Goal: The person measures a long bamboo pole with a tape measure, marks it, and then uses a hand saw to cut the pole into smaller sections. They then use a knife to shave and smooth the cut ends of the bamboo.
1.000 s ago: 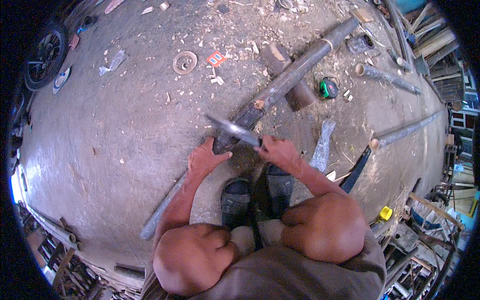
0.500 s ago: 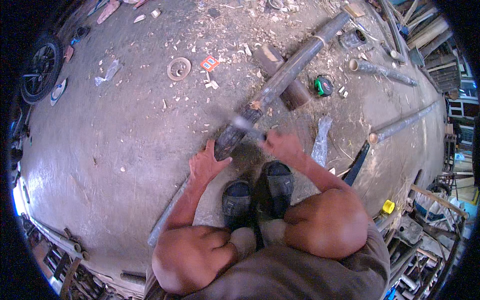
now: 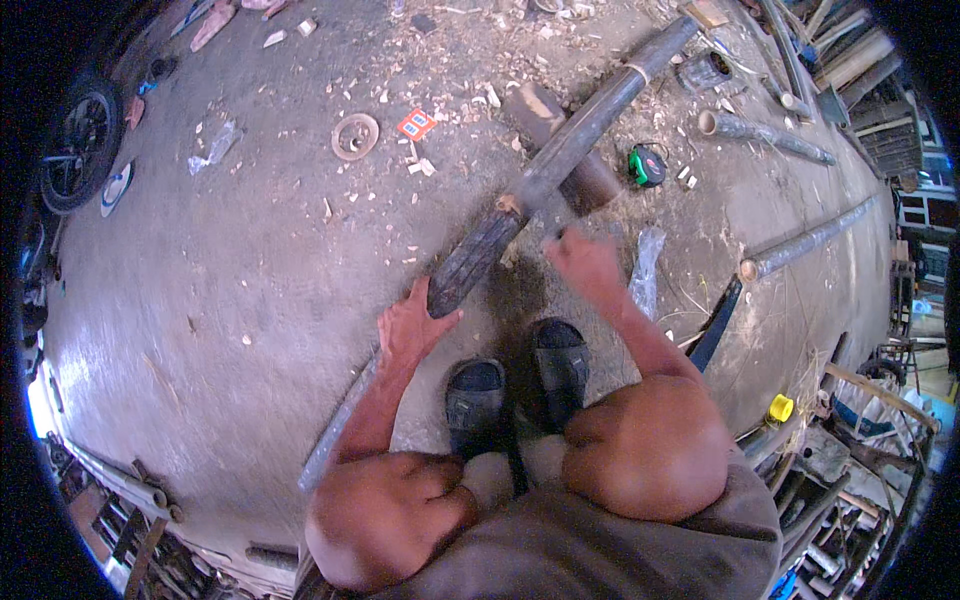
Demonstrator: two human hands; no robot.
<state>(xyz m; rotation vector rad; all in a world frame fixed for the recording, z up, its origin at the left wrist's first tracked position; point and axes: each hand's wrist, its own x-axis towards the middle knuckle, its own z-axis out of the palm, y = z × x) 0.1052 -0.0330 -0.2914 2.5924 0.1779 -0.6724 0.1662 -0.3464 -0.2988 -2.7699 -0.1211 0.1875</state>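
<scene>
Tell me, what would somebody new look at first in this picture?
Probably the long, dark, round pole, slanting over a thick brown wooden block, with the person's left hand at its near end and their blurred right hand to its right. Next, perhaps, the small green-and-black tape measure right of the block, and the flat, square orange card left of the pole, both bright against the grey floor.

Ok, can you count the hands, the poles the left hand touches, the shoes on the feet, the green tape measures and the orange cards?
Hands: 2, left hand and right hand
Touched pole: 1
Worn shoes: 2
Green tape measure: 1
Orange card: 1
Total: 7
</scene>
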